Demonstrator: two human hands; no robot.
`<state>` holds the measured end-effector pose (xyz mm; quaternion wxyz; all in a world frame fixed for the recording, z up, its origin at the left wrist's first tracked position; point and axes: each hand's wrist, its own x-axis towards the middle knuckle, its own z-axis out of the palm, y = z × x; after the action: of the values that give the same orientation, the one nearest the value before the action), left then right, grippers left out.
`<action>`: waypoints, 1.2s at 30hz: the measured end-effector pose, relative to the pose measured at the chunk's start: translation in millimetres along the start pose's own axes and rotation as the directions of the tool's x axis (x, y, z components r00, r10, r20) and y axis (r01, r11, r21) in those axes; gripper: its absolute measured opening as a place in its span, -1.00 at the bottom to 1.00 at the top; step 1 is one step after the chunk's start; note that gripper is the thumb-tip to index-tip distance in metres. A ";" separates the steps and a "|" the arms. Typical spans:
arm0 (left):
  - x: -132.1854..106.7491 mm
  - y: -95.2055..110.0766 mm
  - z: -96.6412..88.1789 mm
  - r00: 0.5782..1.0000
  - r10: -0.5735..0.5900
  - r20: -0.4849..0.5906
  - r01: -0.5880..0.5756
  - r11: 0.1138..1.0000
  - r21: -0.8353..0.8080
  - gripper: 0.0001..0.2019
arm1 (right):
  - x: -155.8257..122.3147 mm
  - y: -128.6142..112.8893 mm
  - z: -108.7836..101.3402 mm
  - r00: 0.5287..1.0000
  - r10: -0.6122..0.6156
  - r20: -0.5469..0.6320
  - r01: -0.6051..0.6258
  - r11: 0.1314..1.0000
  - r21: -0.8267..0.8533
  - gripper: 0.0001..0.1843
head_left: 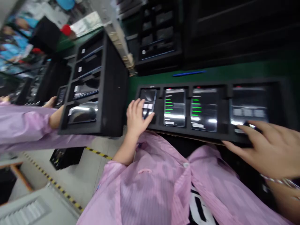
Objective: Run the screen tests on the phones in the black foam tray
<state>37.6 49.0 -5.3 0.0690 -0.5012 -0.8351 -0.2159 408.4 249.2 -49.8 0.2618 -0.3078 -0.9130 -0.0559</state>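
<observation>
I find four phones seated in a row in a black foam tray [159, 115] on the green bench [234, 69]. The left hand [136, 120] is open over the leftmost phone [150, 95], fingers near together, thumb spread across its lower corner; it grips nothing I can identify. The right hand [275, 147] is part-open at the rightmost phone [249, 104], index finger near its lower edge and thumb apart at the tray's front; a dark item shows by the fingertips, and I cannot tell whether it is held. The second phone [174, 106] and third phone [203, 109] show green lines, untouched. I judge the step in hand to be working the two end screens. The next move calls for light, accurate fingertip contact without shifting either phone in its slot.
</observation>
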 end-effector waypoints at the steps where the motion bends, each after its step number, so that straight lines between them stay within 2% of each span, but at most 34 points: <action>1: 1.6 0.7 0.2 1.000 -0.016 -0.007 0.016 1.000 0.009 -0.32 | 5.1 1.3 -4.9 0.999 -0.046 0.021 0.045 0.999 0.015 -0.44; 2: 3.9 0.8 0.2 0.999 -0.032 -0.010 0.032 0.999 0.025 -0.34 | 10.6 2.6 -10.1 0.998 -0.054 0.030 0.051 0.995 0.080 -0.45; 4: 10.2 -0.5 0.9 0.998 -0.066 0.000 0.066 0.996 0.060 -0.39 | 21.3 4.2 -18.3 0.999 0.018 0.028 -0.023 0.982 0.186 -0.47; 6: 15.8 -1.3 2.2 0.995 -0.095 0.026 0.092 0.992 0.088 -0.49 | 29.5 4.4 -21.0 0.995 0.087 0.043 -0.095 0.971 0.219 -0.47; 8: 17.9 -0.7 2.6 0.994 -0.103 0.046 0.099 0.991 0.090 -0.55 | 34.4 3.0 -18.6 0.992 0.102 0.074 -0.116 0.967 0.225 -0.40; 10: 17.2 0.1 2.2 0.996 -0.084 0.028 0.083 0.995 0.061 -0.51 | 36.9 1.2 -13.6 0.990 0.069 0.122 -0.094 0.971 0.217 -0.35; 13: 14.7 -0.8 1.9 0.997 -0.041 -0.057 0.042 0.999 0.019 -0.38 | 39.0 -0.4 -7.9 0.971 0.009 0.237 -0.057 0.979 0.196 -0.35; 15: 13.8 -2.6 2.6 0.994 -0.020 -0.107 0.022 1.000 0.013 -0.38 | 39.4 -0.5 -7.4 0.959 0.035 0.280 -0.092 0.977 0.194 -0.35; 18: 13.5 -5.5 4.6 0.988 0.019 -0.156 -0.018 1.000 0.009 -0.38 | 37.1 -0.7 -10.3 0.973 0.150 0.176 -0.179 0.970 0.163 -0.36; 21: 13.4 -7.4 6.4 0.982 0.041 -0.184 -0.042 0.999 0.002 -0.40 | 31.7 -1.7 -14.1 0.980 0.186 0.069 -0.194 0.969 0.154 -0.45; 27: 12.6 -9.4 6.6 0.982 0.023 -0.189 -0.025 1.000 -0.007 -0.41 | 20.9 -3.0 -16.1 0.978 0.175 0.118 -0.191 0.972 0.139 -0.55; 32: -0.5 -14.8 3.1 0.989 0.036 -0.144 -0.047 0.996 -0.071 -0.38 | 13.7 -0.1 -7.6 0.993 0.116 -0.026 -0.109 0.974 0.198 -0.53; 36: -19.1 -20.8 2.3 0.998 -0.039 -0.057 0.033 0.994 -0.105 -0.39 | 10.3 1.3 -5.2 0.996 0.076 -0.041 -0.066 0.978 0.196 -0.52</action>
<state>29.2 26.2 -19.7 0.0634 -0.4825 -0.8292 -0.2751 404.4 254.3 -40.1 0.3142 -0.3117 -0.8960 0.0355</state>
